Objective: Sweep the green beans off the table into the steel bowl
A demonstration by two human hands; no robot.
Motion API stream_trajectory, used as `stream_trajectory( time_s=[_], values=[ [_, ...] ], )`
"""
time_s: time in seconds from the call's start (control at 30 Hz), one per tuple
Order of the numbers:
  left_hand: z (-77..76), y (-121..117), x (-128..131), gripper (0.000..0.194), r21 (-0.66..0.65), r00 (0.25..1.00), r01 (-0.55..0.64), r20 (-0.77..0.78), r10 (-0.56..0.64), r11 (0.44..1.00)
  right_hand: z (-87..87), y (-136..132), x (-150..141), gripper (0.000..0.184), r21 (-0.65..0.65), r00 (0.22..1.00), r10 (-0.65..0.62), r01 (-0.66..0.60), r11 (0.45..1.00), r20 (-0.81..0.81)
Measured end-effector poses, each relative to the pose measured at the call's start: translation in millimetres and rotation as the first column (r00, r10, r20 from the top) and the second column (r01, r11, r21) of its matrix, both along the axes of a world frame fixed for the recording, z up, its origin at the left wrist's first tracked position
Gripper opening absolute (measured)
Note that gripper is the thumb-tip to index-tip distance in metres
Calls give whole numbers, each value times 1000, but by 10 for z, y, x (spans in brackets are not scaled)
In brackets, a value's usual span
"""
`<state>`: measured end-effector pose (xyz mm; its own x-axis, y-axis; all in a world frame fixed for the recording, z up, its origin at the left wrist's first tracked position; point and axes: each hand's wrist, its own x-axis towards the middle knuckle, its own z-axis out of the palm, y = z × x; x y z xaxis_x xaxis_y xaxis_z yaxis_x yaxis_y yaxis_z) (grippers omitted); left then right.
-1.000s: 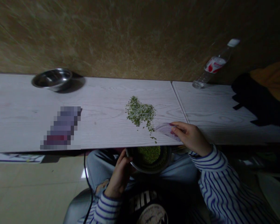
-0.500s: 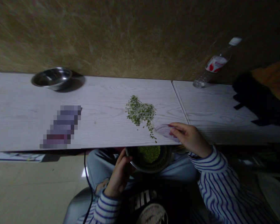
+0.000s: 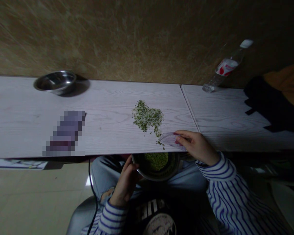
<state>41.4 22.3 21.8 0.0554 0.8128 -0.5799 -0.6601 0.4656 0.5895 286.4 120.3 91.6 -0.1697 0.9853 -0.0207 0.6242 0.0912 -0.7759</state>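
Between the thumb and fingers of my right hand is a clear protractor, held low over the table with its curved edge facing left. Its tip is beside a thin trail of mung beans that runs from a loose pile mixed with white grains. Below the table's front edge, my left hand grips the left rim of a metal bowl. Green mung beans cover the bottom of this bowl, and the tabletop hides its far side.
An empty steel bowl stands at the back left of the white wood-grain table. A blurred-out flat object lies in front of it. At the back right stands a plastic bottle, with dark and orange cloth farther right.
My right hand has moved a little left and toward the table's front edge with the protractor, closer to the trail of beans. My left hand and the bowl stay in place.
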Motion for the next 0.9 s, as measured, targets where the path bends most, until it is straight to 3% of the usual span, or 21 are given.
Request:
stream_trajectory(
  time_s=[0.9],
  values=[
    [51,7,13,47,-5,1000,-8,-6,8,1000,-27,23,-22,29,17,1000,29,-29,999,-9]
  ],
)
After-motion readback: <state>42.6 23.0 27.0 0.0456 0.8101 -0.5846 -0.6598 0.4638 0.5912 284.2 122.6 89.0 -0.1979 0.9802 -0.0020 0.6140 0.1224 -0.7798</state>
